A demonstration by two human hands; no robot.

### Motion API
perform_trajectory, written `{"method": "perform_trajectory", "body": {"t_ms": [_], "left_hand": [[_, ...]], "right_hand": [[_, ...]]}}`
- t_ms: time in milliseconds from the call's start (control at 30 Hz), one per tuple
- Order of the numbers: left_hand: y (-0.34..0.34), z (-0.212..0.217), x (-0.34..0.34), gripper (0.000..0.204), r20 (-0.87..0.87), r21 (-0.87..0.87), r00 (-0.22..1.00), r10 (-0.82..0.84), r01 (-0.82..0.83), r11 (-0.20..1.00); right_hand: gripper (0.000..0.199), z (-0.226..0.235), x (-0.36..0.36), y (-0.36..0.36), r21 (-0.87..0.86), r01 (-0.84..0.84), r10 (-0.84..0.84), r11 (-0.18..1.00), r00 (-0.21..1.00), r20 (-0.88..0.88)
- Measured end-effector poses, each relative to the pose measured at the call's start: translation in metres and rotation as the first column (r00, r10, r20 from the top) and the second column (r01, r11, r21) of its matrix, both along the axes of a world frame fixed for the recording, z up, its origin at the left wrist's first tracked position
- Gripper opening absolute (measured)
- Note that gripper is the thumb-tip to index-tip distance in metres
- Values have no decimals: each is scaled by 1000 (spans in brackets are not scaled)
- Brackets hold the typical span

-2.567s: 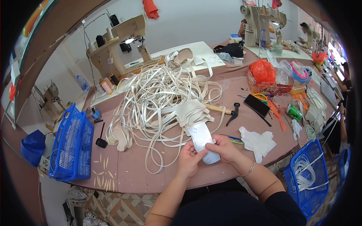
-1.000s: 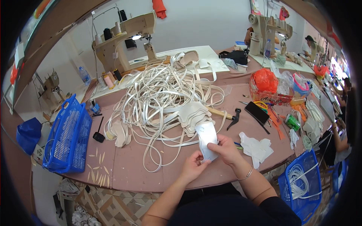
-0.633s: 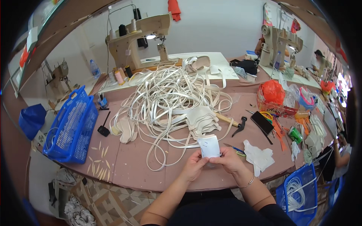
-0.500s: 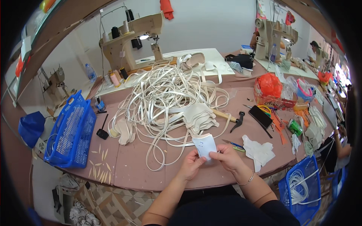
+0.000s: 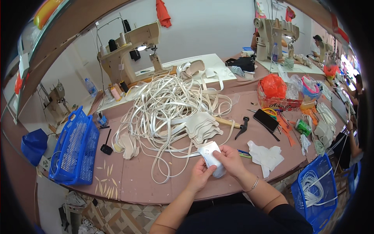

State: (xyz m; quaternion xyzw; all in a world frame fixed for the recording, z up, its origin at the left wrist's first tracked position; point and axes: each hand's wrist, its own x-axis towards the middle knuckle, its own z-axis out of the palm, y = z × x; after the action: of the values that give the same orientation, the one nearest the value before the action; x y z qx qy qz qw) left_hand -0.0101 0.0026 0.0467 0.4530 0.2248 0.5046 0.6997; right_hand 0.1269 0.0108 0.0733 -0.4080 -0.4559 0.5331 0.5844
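1. a white cut piece (image 5: 212,159) sits above the near table edge (image 5: 163,195), pinched between both hands.
2. the left hand (image 5: 200,176) grips its lower left edge; the right hand (image 5: 230,160) is closed over its right side.
3. just far of it lies a stack of beige pieces (image 5: 202,128) beside the tangled white straps (image 5: 167,109).
4. bare tabletop lies to the left, toward the blue basket (image 5: 74,150) at the left edge.
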Motion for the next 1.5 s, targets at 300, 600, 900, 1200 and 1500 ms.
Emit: {"method": "perform_trajectory", "body": {"t_ms": [300, 600, 900, 1200, 1500], "left_hand": [[-4, 1, 8, 33, -168, 137, 984, 58, -35, 990], [3, -8, 7, 36, -389, 44, 919, -58, 82, 996], [21, 9, -10, 40, 163, -248, 984, 66, -25, 969], [18, 11, -12, 39, 73, -72, 987, 144, -138, 988], [12, 2, -5, 27, -173, -31, 974, 143, -150, 988]], "right_hand": [[22, -10, 1, 18, -86, 18, -22, 996, 999, -46], [27, 8, 2, 26, 57, 186, -195, 981, 934, 300], [19, -11, 17, 22, -99, -247, 262, 964, 944, 201], [18, -4, 10, 14, -83, -313, 315, 946, 949, 8], [20, -13, -1, 19, -106, -143, 93, 984, 921, -377]]}}
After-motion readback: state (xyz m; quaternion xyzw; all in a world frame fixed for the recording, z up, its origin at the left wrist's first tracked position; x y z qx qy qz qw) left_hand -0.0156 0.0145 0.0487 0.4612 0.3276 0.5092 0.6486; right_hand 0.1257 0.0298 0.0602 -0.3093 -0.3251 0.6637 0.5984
